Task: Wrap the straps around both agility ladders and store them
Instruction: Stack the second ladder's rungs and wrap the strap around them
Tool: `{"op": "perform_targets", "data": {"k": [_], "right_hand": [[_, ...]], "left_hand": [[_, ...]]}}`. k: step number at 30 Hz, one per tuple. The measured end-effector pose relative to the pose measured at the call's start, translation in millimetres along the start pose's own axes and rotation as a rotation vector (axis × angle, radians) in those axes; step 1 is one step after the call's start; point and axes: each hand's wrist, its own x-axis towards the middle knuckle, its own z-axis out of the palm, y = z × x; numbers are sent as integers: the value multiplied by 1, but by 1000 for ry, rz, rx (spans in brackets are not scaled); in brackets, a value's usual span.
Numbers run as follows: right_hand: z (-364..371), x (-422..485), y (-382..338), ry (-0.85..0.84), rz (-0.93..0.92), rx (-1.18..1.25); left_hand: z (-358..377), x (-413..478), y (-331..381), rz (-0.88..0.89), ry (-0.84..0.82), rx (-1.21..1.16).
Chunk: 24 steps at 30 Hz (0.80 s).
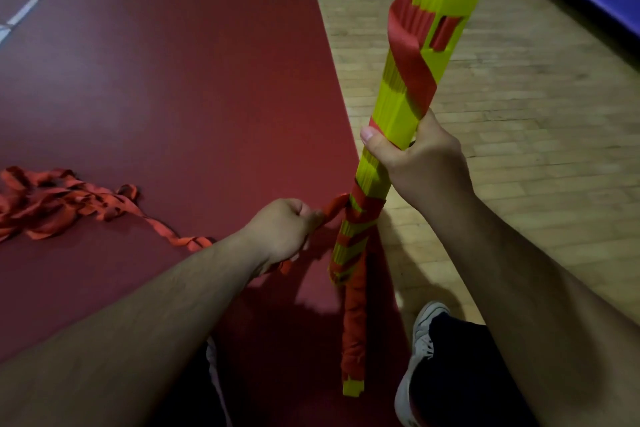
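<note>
Yellow plastic rungs of an agility ladder [391, 104], stacked in one bundle, are held in the air over the edge of a red floor mat [173, 80]. The long axis slants from the low near end up and away to the right. The right hand [415, 163] has its grip curled round the middle. The left hand [280, 229] pinches the red strap [410, 59] just beside the lower turns; the loose remainder lies heaped on the mat at left. Another red-wrapped bundle [353, 322] is below.
</note>
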Motion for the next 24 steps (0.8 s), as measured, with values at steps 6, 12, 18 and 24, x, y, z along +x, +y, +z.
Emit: {"op": "perform_targets", "data": {"k": [6,12,18,24], "right_hand": [[6,-5,-2,152,123,330],[-2,-11,-25,240,308,807],[-2,-12,-31,193,448,986],[2,-8,-21,184,534,1016]], "left_hand": [[-3,4,-3,-8,24,-79],[-4,7,-3,28,23,-375],[-6,7,-1,79,5,-484],[-9,6,0,138,17,-470]]}}
